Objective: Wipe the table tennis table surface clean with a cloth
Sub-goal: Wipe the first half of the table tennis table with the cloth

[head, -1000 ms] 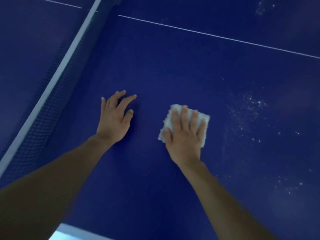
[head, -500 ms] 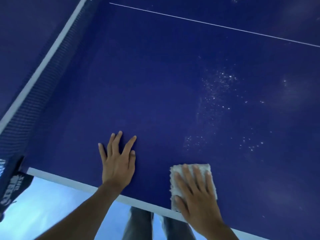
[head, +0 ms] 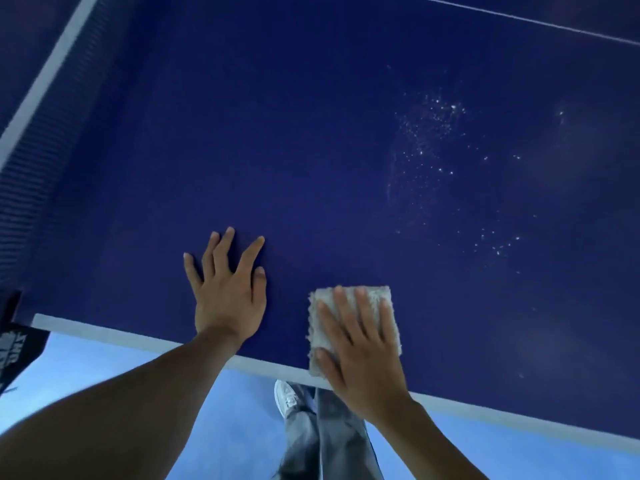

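The dark blue table tennis table (head: 311, 150) fills most of the head view. My right hand (head: 360, 355) lies flat on a small pale fluffy cloth (head: 320, 310), pressing it onto the table at the white near edge line (head: 138, 339). My left hand (head: 228, 292) rests flat on the table to the left of the cloth, fingers spread, holding nothing. White dust specks (head: 429, 140) are scattered on the surface beyond and to the right of the cloth.
The net (head: 20, 188) with its white top band runs along the left side. Below the table edge are the light blue floor (head: 104, 372), my grey trousers (head: 332, 438) and a white shoe (head: 285, 398). A thin white line (head: 519, 17) crosses the far top right.
My right hand has dragged the cloth back toward me, from mid-table to the near edge. My left hand has also come back near the edge. The view has tilted down, showing floor and legs.
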